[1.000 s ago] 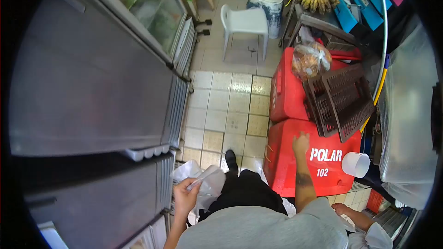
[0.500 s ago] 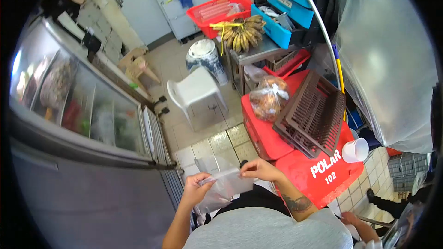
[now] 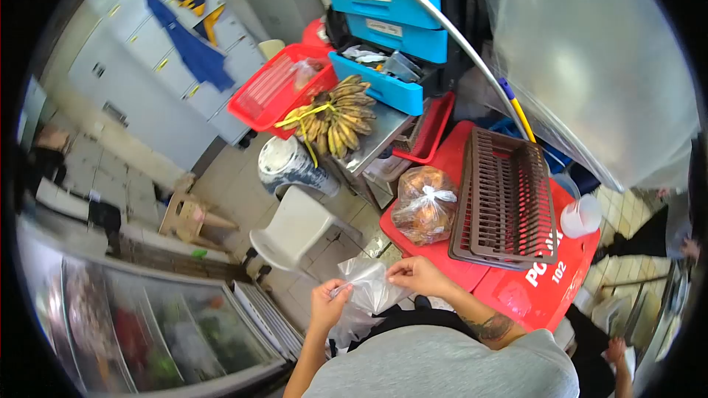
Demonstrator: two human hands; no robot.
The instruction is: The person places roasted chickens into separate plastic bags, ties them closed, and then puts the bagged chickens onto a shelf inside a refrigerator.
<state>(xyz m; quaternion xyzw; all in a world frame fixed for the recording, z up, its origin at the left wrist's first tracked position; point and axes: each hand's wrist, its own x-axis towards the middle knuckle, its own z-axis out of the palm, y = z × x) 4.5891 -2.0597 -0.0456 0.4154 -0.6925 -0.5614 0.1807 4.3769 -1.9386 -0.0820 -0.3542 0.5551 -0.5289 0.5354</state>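
Glass-fronted fridge (image 3: 155, 324): at our lower left, with bagged goods on its shelves behind the door.
Pale grey lockers (image 3: 147, 44): at the upper left, a dark blue cloth (image 3: 188, 48) hanging on their fronts.
Red slatted plastic basket (image 3: 258, 96): up ahead of us, at the left end of the stainless steel counter (image 3: 382, 135).
Blue-and-white round drum (image 3: 284, 162): on the floor, below the basket and just behind the white plastic chair (image 3: 295, 225).
Left hand (image 3: 328, 304): our grip is closed, thumb and fingers pinching the left side of the thin clear plastic bag (image 3: 369, 287).
Bunch of brown-yellow bananas (image 3: 343, 125): on the counter, a yellow strap around it.
Thin clear plastic bag: between our two hands, in front of our grey shirt (image 3: 442, 365), its film creased and hanging down.
Bright blue drawers (image 3: 402, 7): beyond the bananas; the lowest is pulled out and we can see small items inside.
Right hand (image 3: 419, 276): our grip is closed here too, pinching the bag's right side.
Knotted clear bag of orange-brown food (image 3: 424, 210): on the red boxes, just left of the brown slotted plastic rack (image 3: 509, 203).
Red box lettered in white (image 3: 516, 298): we read "102"; the rack partly covers the word above.
White plastic cup (image 3: 581, 216): to the right of the rack.
Another person's hand (image 3: 616, 350): at our lower right, well apart from ours.
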